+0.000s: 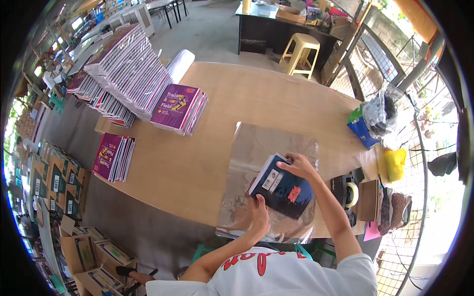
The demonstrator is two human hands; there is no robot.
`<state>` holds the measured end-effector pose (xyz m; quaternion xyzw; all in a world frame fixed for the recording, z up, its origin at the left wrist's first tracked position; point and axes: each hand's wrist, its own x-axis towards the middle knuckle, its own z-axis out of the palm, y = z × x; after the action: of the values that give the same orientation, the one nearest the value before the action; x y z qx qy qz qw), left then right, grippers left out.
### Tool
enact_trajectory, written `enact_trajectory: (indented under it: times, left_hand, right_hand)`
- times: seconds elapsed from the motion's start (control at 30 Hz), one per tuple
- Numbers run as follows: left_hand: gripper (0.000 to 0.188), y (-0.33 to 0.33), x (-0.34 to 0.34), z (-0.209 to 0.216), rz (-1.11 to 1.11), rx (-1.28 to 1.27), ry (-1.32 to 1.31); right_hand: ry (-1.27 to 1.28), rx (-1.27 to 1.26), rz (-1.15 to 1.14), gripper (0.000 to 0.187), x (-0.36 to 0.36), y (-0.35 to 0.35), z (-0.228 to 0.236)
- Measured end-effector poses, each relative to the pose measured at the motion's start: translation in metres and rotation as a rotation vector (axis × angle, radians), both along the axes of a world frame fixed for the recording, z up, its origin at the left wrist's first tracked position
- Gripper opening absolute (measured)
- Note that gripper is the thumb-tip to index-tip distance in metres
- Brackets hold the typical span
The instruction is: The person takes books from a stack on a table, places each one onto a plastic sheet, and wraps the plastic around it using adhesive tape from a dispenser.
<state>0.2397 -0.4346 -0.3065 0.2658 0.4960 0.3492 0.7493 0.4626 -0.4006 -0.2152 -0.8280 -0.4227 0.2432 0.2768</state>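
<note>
Between my two hands is a stack of spiral notebooks [281, 187] with a dark blue cover, a white label and a red patch. It lies tilted over a clear plastic sheet [242, 148] spread on the wooden table. My left hand [260, 212] grips the near left corner, thumb on top of the cover and fingers beneath. At the far edge, my right hand [297, 166] holds the stack with its thumb on the cover; some of its fingers are hidden behind the edge.
Tall wrapped notebook piles [129, 69] stand at the table's [207, 163] far left, beside purple notebooks [175, 106] and a smaller purple stack [112, 157]. Along the right edge are a tape roll [351, 194], a cardboard box [369, 200] and a yellow bag [395, 165]. Cartons [81, 251] sit lower left.
</note>
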Motion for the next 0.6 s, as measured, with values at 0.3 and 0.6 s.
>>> enact_trajectory:
  times: [0.3, 0.6]
  left_hand:
    - [0.048, 0.028, 0.005, -0.009, 0.064, -0.649, -0.226]
    - [0.053, 0.028, 0.007, -0.03, 0.1, -0.677, -0.275]
  right_hand:
    - [0.04, -0.212, 0.275, 0.084, 0.02, 0.076, -0.064]
    - [0.024, -0.207, 0.32, 0.082, 0.015, 0.085, -0.065]
